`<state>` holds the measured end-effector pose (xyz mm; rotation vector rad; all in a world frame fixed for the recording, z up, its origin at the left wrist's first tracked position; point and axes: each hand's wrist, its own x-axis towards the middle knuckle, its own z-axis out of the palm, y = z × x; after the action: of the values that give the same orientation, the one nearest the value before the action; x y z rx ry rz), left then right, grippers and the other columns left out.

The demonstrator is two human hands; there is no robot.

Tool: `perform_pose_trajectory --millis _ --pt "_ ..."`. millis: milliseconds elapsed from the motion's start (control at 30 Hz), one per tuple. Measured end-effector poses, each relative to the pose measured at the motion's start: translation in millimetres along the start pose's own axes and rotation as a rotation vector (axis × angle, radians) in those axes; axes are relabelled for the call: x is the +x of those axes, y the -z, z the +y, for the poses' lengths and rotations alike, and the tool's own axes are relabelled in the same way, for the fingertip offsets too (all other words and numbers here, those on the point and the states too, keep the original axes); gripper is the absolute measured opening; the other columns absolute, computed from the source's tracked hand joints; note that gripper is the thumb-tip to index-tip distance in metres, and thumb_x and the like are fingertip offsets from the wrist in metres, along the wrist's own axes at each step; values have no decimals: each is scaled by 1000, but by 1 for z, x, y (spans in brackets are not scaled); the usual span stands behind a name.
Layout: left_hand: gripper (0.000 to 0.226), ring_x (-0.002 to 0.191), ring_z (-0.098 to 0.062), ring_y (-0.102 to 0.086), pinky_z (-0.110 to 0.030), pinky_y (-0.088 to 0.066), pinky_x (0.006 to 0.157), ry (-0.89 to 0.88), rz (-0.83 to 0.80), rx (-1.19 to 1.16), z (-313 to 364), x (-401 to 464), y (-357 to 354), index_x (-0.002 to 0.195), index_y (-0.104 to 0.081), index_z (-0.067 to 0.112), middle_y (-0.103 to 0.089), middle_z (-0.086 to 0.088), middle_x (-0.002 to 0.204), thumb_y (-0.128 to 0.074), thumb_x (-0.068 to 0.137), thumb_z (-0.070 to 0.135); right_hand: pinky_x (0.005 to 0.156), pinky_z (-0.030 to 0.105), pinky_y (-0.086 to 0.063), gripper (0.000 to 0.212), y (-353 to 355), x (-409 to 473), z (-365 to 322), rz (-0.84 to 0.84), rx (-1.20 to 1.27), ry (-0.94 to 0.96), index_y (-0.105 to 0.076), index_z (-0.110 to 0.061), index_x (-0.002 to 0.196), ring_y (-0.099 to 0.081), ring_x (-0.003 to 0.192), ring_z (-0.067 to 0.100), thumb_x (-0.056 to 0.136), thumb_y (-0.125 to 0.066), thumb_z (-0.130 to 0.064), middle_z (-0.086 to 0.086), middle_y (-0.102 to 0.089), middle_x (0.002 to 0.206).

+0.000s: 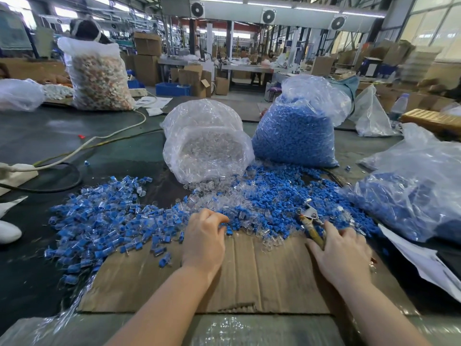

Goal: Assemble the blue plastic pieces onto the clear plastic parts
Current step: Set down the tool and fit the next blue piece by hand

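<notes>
Left hand (203, 236) grip — fingertips buried

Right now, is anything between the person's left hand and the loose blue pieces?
Nothing visible is. The left hand already has its fingertips in the blue pieces at the edge of the cardboard sheet.

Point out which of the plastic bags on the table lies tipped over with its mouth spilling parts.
The bag of clear parts in the middle: it lies on its side, its mouth toward the person, clear pieces spilling out. The blue-filled bag beside it stands upright.
</notes>
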<state>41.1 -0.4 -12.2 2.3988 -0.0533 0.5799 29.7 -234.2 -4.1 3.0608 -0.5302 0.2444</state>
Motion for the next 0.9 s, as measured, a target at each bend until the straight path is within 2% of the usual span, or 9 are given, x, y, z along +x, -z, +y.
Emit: perform_pose_trajectory --millis 100,167,267,333,433,567,733,833,900 --pt "19 95 -5 -46 -12 -31 83 -66 -55 -74 16 -7 -12 107 -65 21 -57 10 100 -57 90 17 108 48 -23 65 5 -1 -3 -27 9 -6 -25 -27 143 -34 129 30 89 -34 -63 10 -39 137" --pt "21 95 -3 -47 -12 -36 84 -116 -104 -107 26 -11 -19 109 -64 21 -56 10 101 -56 91 17 110 49 -17 57 7 -1 -7 45 35 45 -32 -30 140 -31 130 27 90 -40 -57 5 -39 139" --pt "25 96 -6 -48 -17 -41 90 -193 -213 -144 38 -17 -28 115 -63 20 -55 6 103 -56 91 18 102 39 -19 30 9 -2 -19 222 187 254 -57 -33 121 -41 116 19 91 -52 -37 -4 -51 124" --pt "29 98 -9 -46 -20 -39 91 -231 -274 -124 41 -20 -33 119 -61 20 -52 5 104 -58 90 24 95 34 -16 24 8 -1 -28 214 205 365 -64 -35 109 -42 110 15 93 -50 -26 -11 -54 116" --pt "33 101 -11 -45 -23 -38 92 -212 -326 -68 40 -22 -36 122 -58 23 -49 5 107 -60 89 28 92 34 -15 26 2 1 -35 154 154 431 -66 -39 103 -42 108 11 93 -49 -22 -17 -55 109" --pt "21 99 -11 -51 -23 -42 91 -163 -271 -101 37 -20 -35 109 -61 22 -55 4 106 -60 88 18 90 34 -15 21 0 3 -38 148 121 429 -65 -37 95 -45 102 10 92 -50 -22 -16 -56 101" --pt "16 90 -7 -55 -21 -46 86 -116 -265 -157 35 -16 -30 102 -62 21 -62 5 101 -60 89 14 90 35 -24 11 0 4 -41 182 99 433 -58 -28 98 -43 106 16 94 -49 -24 -9 -52 107" --pt "21 85 -1 -53 -4 -40 77 -22 -194 -225 28 -12 -26 106 -63 23 -59 10 97 -61 88 13 76 38 -38 4 5 -4 -49 287 291 469 -56 -16 88 -55 87 25 88 -60 -15 1 -61 89" --pt "19 83 2 -50 -1 -37 71 65 -168 -289 24 -10 -23 104 -66 23 -57 10 96 -60 88 14 67 37 -40 6 7 -11 -58 291 447 492 -56 -12 84 -55 74 25 87 -61 -13 2 -62 78"
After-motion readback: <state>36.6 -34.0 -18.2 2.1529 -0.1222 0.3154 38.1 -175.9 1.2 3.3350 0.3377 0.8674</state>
